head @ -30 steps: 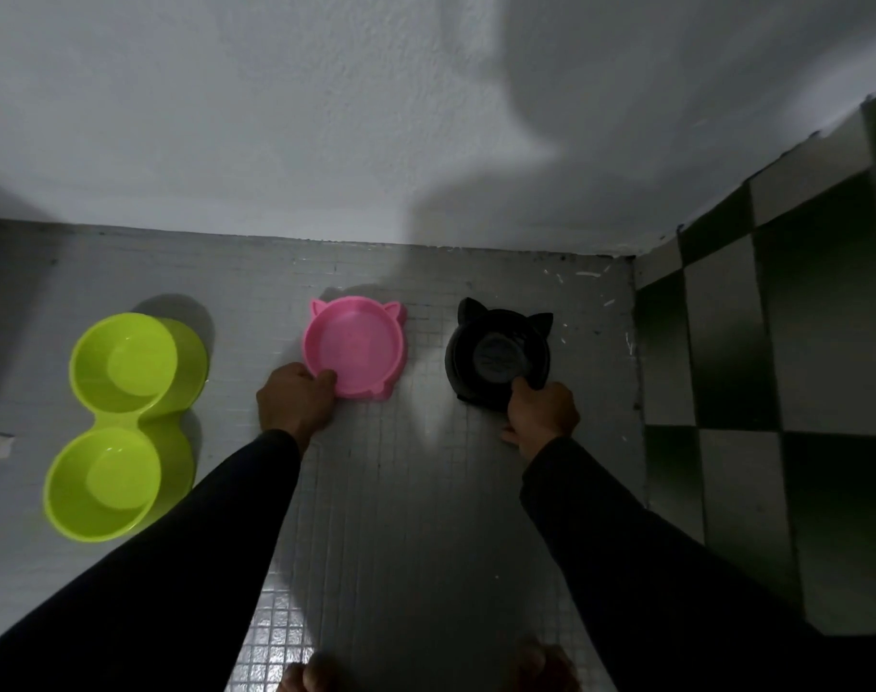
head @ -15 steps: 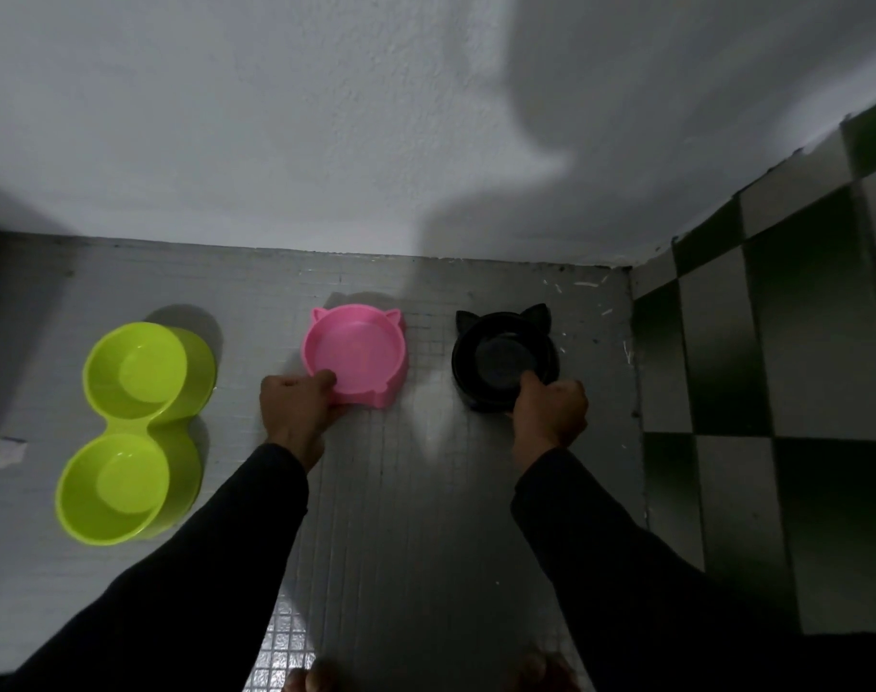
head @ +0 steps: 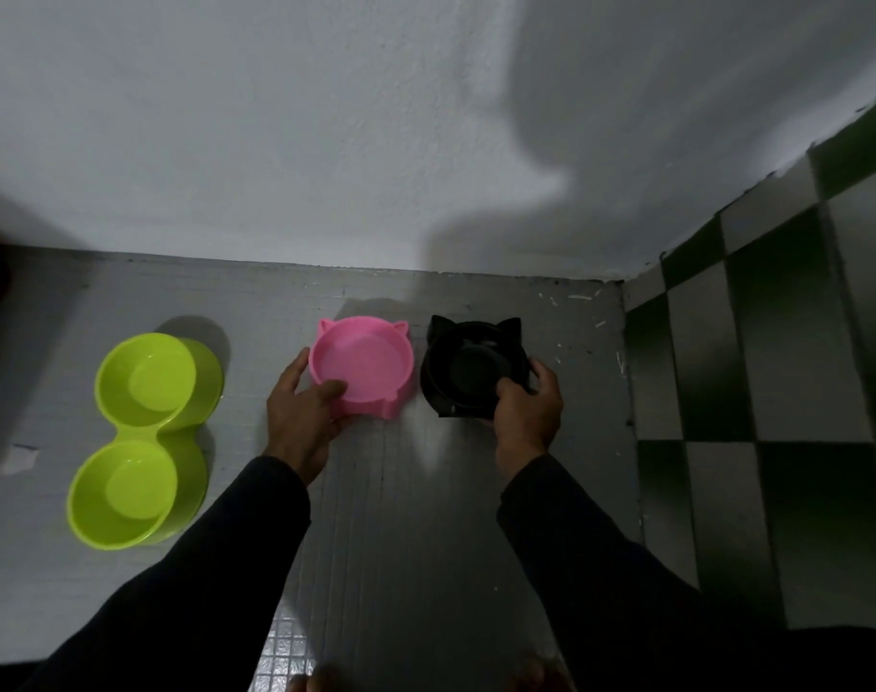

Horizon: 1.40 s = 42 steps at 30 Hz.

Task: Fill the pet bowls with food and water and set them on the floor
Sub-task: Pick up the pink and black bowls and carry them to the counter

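Head view, looking down into a dim corner: the white wall [head: 326, 117] fills the whole upper half, and below it lies the grey small-tiled floor [head: 426, 516]. At three o'clock runs a green-and-white checkered wall [head: 775, 392]. Both arms come up from six o'clock in dark sleeves [head: 186, 581].

At nine o'clock sits the lime-green double bowl [head: 141, 437], its two round wells one behind the other, nothing visible in either, well apart from the hands.

Just left of centre, the pink cat-eared bowl [head: 363, 362] is in the left hand [head: 301, 417]: thumb hooked over the near rim into the bowl, fingers curled round the outer wall on the left. Whether it rests on the floor or is raised cannot be told.

Just beside it at one o'clock, the black cat-eared bowl [head: 471, 367] is gripped by the right hand [head: 526, 412], thumb over the near rim, fingers wrapped round the right side. Its inside is too dark to read.
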Available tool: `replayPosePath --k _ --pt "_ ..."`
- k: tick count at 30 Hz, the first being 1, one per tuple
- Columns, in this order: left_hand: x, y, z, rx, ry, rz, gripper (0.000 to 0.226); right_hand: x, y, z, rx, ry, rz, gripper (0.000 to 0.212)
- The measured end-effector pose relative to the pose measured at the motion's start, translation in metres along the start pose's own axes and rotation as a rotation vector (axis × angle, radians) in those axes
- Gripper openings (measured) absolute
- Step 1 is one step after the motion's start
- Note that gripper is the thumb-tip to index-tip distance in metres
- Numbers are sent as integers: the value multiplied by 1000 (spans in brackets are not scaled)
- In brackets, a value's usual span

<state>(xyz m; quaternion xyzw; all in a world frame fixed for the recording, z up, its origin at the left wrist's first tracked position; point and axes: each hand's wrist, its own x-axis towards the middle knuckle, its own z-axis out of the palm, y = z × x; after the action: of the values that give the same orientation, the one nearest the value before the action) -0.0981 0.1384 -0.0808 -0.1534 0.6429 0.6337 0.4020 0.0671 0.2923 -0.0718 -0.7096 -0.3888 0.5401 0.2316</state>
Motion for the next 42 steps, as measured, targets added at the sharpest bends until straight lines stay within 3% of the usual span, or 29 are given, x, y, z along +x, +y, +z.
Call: replayPosePath --k 16,42 --pt "-82 63 7 -194 -23 -2 67 -67 -78 -37 87 -64 -28 61" --pt "-452 371 61 -144 -75 98 76 -358 -415 -225 264 -166 -52 66"
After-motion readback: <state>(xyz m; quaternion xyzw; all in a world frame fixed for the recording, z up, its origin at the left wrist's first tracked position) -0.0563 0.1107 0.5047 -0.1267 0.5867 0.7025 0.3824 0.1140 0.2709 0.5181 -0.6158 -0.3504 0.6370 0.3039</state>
